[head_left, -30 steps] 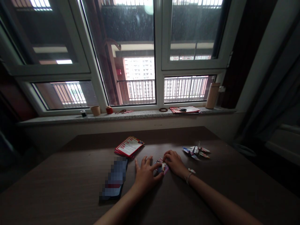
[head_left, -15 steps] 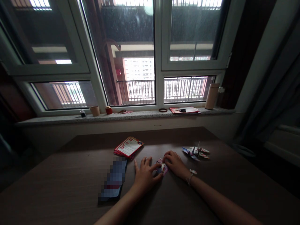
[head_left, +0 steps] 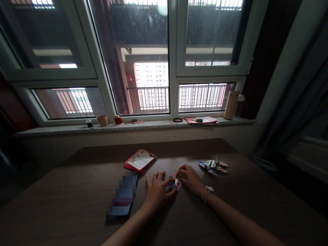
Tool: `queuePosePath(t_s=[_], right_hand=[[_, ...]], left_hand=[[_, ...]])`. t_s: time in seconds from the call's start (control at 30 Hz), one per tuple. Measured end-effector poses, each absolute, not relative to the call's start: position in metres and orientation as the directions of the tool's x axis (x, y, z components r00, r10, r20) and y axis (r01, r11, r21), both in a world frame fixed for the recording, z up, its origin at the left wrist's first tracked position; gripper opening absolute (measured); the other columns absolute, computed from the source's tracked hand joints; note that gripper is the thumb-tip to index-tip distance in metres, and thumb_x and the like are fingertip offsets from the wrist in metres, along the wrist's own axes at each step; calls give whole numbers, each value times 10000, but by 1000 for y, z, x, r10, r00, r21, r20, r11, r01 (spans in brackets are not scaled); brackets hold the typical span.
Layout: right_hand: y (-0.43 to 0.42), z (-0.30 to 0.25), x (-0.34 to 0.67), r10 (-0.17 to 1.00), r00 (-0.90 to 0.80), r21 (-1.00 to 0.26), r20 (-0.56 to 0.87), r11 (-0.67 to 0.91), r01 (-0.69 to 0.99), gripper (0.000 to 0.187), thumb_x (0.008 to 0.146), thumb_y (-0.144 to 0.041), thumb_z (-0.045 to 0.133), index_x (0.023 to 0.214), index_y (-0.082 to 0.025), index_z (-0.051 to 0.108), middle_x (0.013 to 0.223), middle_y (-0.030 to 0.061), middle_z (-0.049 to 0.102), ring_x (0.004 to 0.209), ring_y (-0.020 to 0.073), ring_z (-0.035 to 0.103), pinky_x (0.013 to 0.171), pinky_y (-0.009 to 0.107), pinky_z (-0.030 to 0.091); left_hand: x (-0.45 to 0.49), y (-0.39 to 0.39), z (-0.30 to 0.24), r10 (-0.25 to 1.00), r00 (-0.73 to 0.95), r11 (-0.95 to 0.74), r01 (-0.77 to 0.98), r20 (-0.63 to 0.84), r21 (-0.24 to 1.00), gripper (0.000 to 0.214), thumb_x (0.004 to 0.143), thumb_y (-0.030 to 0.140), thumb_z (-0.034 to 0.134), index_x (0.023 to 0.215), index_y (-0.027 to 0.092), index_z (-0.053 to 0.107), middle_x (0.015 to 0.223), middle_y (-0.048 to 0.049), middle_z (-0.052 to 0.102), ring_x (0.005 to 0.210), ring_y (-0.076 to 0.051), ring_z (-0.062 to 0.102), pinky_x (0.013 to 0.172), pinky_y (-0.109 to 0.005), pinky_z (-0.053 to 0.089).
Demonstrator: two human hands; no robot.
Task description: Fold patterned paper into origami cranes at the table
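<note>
While touching a small patterned paper (head_left: pixel 176 183) with thumb and index finger of the left hand (head_left: pixel 157 189), has the other fingers of that hand fanned wide above the dark brown surface (head_left: pixel 77 191). With thumb and index finger set apart there, leaves part of the print in sight between them. Meets the same paper from the opposite side with the right hand (head_left: pixel 192 179), with fingers bent and drawn close together, and with fingertips at its far right part. Cannot tell whether pinching or only pressing at that spot. Has the paper lying between both hands, printed in pink, white and bluish grey, but cannot make out any folds at this size.

Wears a thin bracelet (head_left: pixel 206 195) with a pale charm on the right wrist.

To the left of the left hand, has a dark phone (head_left: pixel 123 198) lying aslant, masked by coarse blocks over most of its face, near the left forearm. Just beyond the phone, has a slightly fanned stack of red-bordered cards (head_left: pixel 140 161). Beyond the right hand and to its right, apart from the fingers, has a cluster of folded paper pieces (head_left: pixel 211 165) with pointed tips.

Faces a stone windowsill (head_left: pixel 153 125) bearing, from left to right, a small dark bottle (head_left: pixel 89 123), a tan cup (head_left: pixel 103 120), a red container (head_left: pixel 118 120), a dark ring (head_left: pixel 177 120), scissors (head_left: pixel 199 120) on red-edged papers (head_left: pixel 211 119) and an upright tan flask (head_left: pixel 231 106).
</note>
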State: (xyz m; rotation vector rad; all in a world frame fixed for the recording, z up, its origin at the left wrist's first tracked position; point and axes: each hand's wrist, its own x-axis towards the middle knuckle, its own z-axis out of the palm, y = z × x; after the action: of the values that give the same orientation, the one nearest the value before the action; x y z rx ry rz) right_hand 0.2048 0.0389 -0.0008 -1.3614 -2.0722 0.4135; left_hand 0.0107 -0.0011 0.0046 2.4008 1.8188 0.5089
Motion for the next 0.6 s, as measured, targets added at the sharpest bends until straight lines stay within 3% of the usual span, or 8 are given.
queuePosePath(t_s=[0.6], right_hand=[[34, 3, 204, 890, -316, -462, 329, 443, 768, 162, 858, -253, 594, 988, -278, 686, 1087, 37, 589, 1077, 207, 523, 963, 344, 390]], left_hand=[[9, -2, 12, 951, 251, -289, 929, 180, 231, 404, 818, 645, 536, 1188, 502, 611, 1493, -25, 427, 1411, -347, 273, 1087, -710, 30]])
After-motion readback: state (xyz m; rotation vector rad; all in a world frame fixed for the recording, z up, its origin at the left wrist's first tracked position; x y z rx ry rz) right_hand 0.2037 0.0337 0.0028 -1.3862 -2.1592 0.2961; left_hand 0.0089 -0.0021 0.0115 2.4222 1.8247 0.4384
